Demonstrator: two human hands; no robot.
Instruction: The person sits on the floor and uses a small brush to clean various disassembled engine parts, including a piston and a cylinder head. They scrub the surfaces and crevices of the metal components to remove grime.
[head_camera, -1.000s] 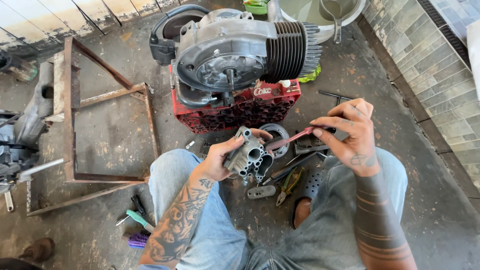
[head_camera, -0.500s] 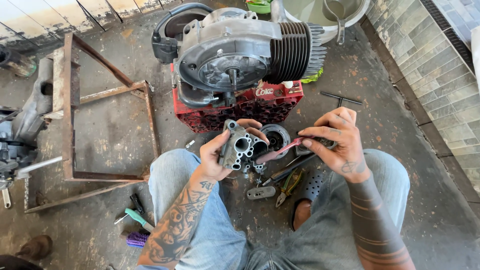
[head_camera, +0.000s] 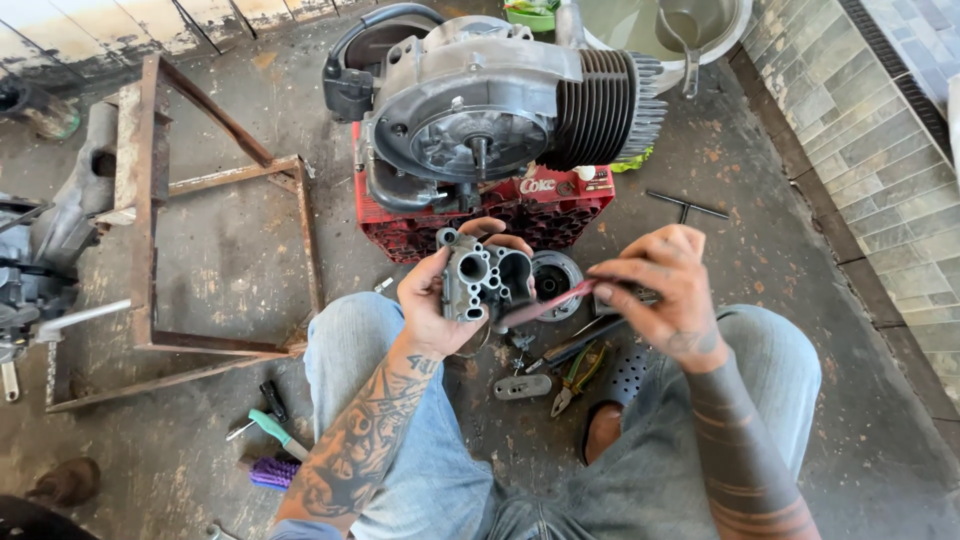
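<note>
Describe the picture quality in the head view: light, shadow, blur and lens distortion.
Head view: soft, even daylight, no hard shadows and no strong glare. The carburetor body in the left hand and the engine look sharp. The right hand with its red-handled tool is slightly soft. Wide-angle lens bends the tiled wall and the rusty frame toward the edges.

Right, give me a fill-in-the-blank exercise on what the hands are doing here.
1. The left hand holds up a grey metal ____ body with round bores.
2. The right hand points a thin ____-coloured tool at that part.
3. The finned engine rests on a ____ plastic crate.
4. Pliers lie on the floor between the person's ____.

Missing words: carburettor; red; red; legs
</note>
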